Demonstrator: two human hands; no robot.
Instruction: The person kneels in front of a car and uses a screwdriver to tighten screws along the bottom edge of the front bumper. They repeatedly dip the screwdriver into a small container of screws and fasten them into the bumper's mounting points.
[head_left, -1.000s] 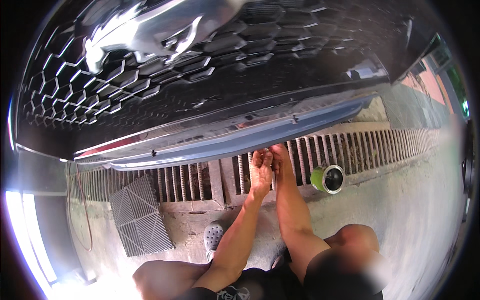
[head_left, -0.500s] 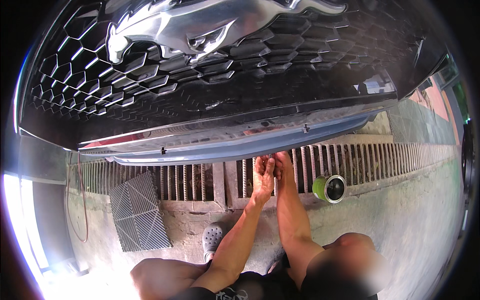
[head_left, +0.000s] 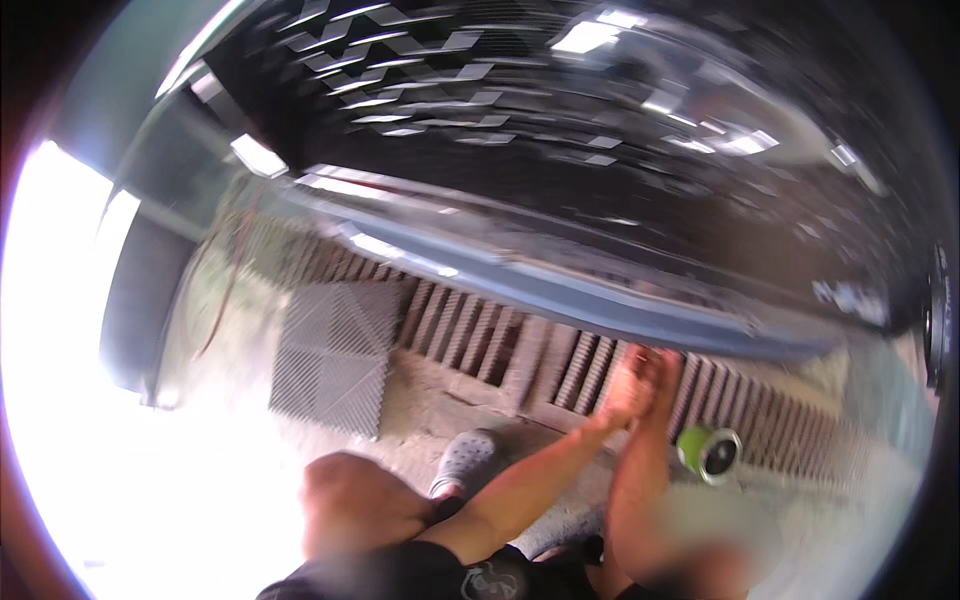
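Blue-grey strip (head_left: 560,292): along the lower edge of the car's black front, slanting from 10 o'clock down toward 4 o'clock. Clock centred on the hands from here on.

Left hand (head_left: 627,390) and right hand (head_left: 664,370): side by side, just below the strip's lower edge. Fingers blurred; cannot tell whether they are open, closed or gripping something small, nor whether they touch the strip.

Floor grate (head_left: 452,325): beneath the hands, extending to 10 and 4 o'clock. Green can (head_left: 692,448): 5 o'clock, near right forearm, dark end showing. Grey shoe (head_left: 466,457): 8 o'clock. Ribbed grey tile (head_left: 333,360): 9 o'clock. Mesh grille (head_left: 430,90): 11 o'clock.

Risks (judgement): a small part, if held, could fall between the bars should the pinch slacken; an outward swing of the right forearm could knock the can.
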